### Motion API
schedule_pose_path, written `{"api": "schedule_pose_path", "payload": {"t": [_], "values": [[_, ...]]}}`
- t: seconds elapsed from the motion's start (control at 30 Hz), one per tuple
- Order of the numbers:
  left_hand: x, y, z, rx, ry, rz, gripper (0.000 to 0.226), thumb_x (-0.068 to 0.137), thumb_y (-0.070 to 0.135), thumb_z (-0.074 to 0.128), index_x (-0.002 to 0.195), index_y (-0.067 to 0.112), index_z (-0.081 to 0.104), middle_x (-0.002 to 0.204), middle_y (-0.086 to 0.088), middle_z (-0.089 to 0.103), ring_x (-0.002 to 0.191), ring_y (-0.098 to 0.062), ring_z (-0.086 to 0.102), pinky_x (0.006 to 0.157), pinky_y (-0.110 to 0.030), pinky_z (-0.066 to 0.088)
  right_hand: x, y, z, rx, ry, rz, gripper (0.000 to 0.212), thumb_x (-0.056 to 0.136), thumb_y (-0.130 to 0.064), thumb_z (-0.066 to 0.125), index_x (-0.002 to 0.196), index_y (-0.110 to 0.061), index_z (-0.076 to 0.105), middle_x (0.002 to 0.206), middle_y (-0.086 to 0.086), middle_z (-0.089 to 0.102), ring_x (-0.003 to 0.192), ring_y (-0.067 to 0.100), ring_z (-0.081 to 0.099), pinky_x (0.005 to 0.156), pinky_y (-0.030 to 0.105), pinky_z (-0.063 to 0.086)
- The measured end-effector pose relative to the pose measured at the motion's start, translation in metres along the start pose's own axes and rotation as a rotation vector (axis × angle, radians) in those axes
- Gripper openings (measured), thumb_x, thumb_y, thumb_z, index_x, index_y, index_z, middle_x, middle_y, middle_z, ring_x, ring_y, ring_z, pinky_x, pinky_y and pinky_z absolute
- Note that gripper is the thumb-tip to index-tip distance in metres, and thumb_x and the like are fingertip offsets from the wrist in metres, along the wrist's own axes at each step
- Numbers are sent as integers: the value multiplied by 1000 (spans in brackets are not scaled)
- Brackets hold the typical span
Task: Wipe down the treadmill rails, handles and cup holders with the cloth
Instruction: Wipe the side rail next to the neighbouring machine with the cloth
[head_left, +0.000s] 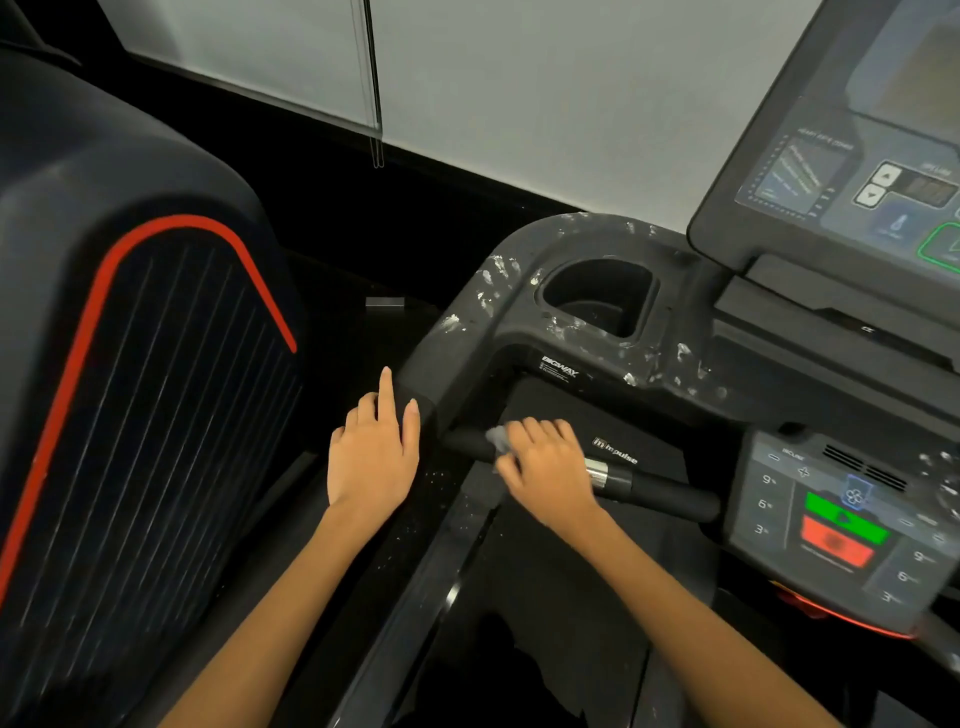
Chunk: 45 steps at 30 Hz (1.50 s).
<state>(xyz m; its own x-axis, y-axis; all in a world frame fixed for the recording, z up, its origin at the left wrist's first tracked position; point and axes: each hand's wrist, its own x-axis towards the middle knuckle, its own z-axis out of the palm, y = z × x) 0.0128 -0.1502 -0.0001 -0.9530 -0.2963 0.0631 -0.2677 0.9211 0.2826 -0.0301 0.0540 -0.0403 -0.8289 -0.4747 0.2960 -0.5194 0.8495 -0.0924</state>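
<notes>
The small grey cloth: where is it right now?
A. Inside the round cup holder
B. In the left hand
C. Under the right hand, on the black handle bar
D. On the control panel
C: the small grey cloth peeks out beneath the right hand, whose grip curls round the black handle bar.

Matt black plastic frame (470, 332) flecked with white smears, a shiny metal ring (597, 473) on the matt handle (660, 493).
</notes>
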Motion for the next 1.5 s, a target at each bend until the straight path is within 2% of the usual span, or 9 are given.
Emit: {"api": "schedule_pose_path", "payload": {"t": [0.23,0.47,0.63,0.73,0.87,1.0,1.2,1.4,1.5], "values": [[-1,4,0,38,-17,-2,61,99,41,20,147,5,25,113,-20,62,92,-32,63,75,-44,52,-24,58,-33,30,-150,337,34,82,-32,32,69,-14,56,59,0,59,53,23,56,64,33,42],[-1,7,-1,86,-29,-20,61,99,41,18,147,5,26,111,-20,62,91,-33,63,73,-44,52,37,6,-28,220,-452,536,36,95,-28,37,95,-7,65,100,20,70,99,39,62,88,38,41],[-1,8,-1,101,-25,-26,61,99,41,18,147,5,26,113,-20,62,92,-32,63,73,-43,53,31,-41,-5,93,-257,228,38,86,-33,34,102,-13,62,87,11,66,76,31,63,77,41,44],[0,8,-1,105,-20,-32,60,99,41,20,147,6,27,116,-20,61,94,-33,64,74,-43,53,6,-39,12,3,-254,-49,53,85,-27,59,135,-16,46,122,13,56,109,30,55,97,46,43],[-1,7,-3,73,-11,-39,59,100,42,21,148,9,27,118,-18,61,97,-31,64,77,-43,54,-20,-9,14,-405,-341,-427,95,83,-22,65,153,-15,1,161,18,2,148,38,5,119,56,12],[-2,5,-3,63,-4,-36,60,99,44,20,148,10,28,119,-17,61,96,-30,64,76,-43,55,-58,34,-1,-676,-343,-552,79,86,-20,58,151,-15,14,159,12,-23,146,33,-20,118,56,-5],[-3,7,-3,61,-13,-30,63,98,45,16,147,8,29,115,-19,62,91,-32,65,72,-44,55,-114,96,-26,-599,-176,-383,89,71,6,40,153,-22,22,163,-2,4,150,23,3,119,50,-8],[-2,8,-3,77,-19,-34,62,99,44,17,147,7,29,113,-20,62,87,-33,64,68,-44,55,-114,93,-49,-158,-73,-29,68,83,-9,35,150,-14,32,157,10,28,147,28,22,120,50,11],[-3,8,-2,83,-23,-35,62,99,44,16,147,7,29,114,-21,62,88,-34,64,69,-45,55,-89,85,-40,73,26,179,57,80,-14,38,135,-8,52,132,11,57,129,29,48,118,46,21]]}}
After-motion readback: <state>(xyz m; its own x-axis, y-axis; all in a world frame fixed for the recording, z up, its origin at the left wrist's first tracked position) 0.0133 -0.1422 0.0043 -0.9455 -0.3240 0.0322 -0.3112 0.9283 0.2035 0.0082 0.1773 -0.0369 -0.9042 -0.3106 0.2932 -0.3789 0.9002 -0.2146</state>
